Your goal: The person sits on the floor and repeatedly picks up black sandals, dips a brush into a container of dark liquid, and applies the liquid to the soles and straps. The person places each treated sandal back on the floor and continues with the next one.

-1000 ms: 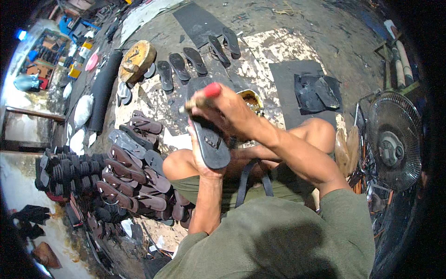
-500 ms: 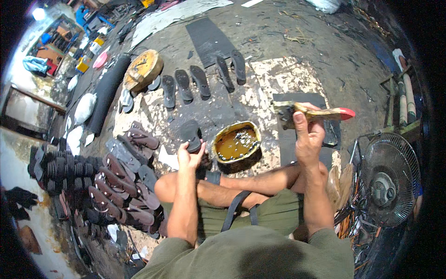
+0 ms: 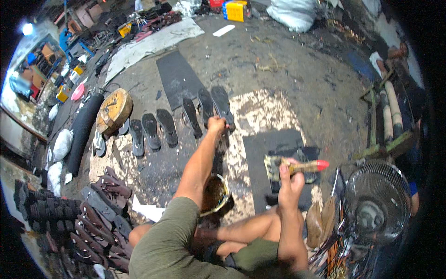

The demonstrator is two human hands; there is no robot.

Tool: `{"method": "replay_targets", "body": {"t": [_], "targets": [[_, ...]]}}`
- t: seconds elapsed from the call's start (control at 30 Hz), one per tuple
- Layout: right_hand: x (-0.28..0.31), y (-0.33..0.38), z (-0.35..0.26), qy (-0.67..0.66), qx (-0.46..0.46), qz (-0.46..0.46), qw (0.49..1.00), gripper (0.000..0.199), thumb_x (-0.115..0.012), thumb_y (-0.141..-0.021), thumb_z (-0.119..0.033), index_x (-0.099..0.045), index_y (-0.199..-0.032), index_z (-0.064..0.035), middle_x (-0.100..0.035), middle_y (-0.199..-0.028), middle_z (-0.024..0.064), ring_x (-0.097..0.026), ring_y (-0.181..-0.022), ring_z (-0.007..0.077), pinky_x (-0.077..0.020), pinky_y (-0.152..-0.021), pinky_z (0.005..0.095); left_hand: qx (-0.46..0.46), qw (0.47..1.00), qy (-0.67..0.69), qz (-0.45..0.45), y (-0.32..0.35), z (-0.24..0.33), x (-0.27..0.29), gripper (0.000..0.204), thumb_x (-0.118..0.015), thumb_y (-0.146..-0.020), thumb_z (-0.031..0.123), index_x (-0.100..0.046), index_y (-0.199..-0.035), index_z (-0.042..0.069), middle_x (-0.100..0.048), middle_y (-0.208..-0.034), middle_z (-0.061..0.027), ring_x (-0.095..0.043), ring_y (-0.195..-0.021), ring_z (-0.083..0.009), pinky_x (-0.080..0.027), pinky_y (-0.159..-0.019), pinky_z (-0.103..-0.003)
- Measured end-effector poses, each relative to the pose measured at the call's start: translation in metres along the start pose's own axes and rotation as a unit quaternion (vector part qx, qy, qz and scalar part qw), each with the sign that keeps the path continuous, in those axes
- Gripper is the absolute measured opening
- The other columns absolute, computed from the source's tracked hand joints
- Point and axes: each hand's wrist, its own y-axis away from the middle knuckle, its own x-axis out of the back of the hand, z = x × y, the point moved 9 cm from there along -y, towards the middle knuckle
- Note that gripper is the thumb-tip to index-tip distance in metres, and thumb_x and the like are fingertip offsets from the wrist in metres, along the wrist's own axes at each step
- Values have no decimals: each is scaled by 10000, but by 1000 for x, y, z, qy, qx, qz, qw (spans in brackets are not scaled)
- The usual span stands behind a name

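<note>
My left hand [image 3: 217, 124] reaches forward, its fingers closed at the near end of a dark sandal sole [image 3: 223, 104]. That sole lies at the right end of a row beside another dark sole [image 3: 205, 103]. Farther left in the row are several more, including one dark sole [image 3: 167, 128]. My right hand [image 3: 291, 181] grips a brush [image 3: 309, 167] with a red-tipped handle, raised over a black sheet [image 3: 255, 158]. Below my left forearm stands a bowl [image 3: 226, 199] of brown liquid, partly hidden by the arm.
Sandals [image 3: 95, 223] and stacked black soles [image 3: 44, 209] fill the near left. A round wooden block [image 3: 114, 111] and a black roll [image 3: 85, 135] lie beyond. To the right are a fan [image 3: 377, 202] and wooden foot forms [image 3: 314, 223].
My left hand has carried a sole forward from beside the bowl to the right end of the row. The right hand still holds the brush. The view has shifted.
</note>
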Motion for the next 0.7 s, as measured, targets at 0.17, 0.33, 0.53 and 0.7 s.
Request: {"method": "replay_targets", "body": {"t": [0.17,0.33,0.53,0.7], "targets": [[11,8,11,43,-65,68,995,333,-707,-981,-266,-617,-1217,-49,-636,-1174,40,-582,-1101,148,-445,-1015,315,-76,952,-284,-80,-38,18,-29,416,-649,-877,302,-711,-1174,16,-712,-1121,-187,-677,-1073,-306,-518,-919,-455],[39,-10,42,67,-132,65,987,531,-646,-1010,-382,-564,-1374,-4,-611,-1330,141,-560,-1234,237,-437,-1064,374,-261,917,-293,-72,49,155,-72,440,-643,-912,391,-720,-1152,32,-701,-1193,-193,-659,-1132,-330,-497,-987,-501],[5,-3,45,-61,-217,-55,973,631,-643,-997,-440,-510,-1413,16,-526,-1446,163,-537,-1273,281,-413,-1104,411,-309,870,-383,-24,137,283,-13,457,-635,-898,433,-747,-1087,33,-725,-1126,-199,-688,-1065,-345,-531,-910,-495],[1,14,30,-45,-126,2,991,535,-614,-1032,-367,-563,-1344,64,-596,-1358,150,-578,-1230,250,-449,-1060,379,-321,845,-421,67,323,268,189,340,-704,-876,329,-760,-1064,51,-746,-1022,-175,-715,-894,-325,-577,-816,-404]]}}
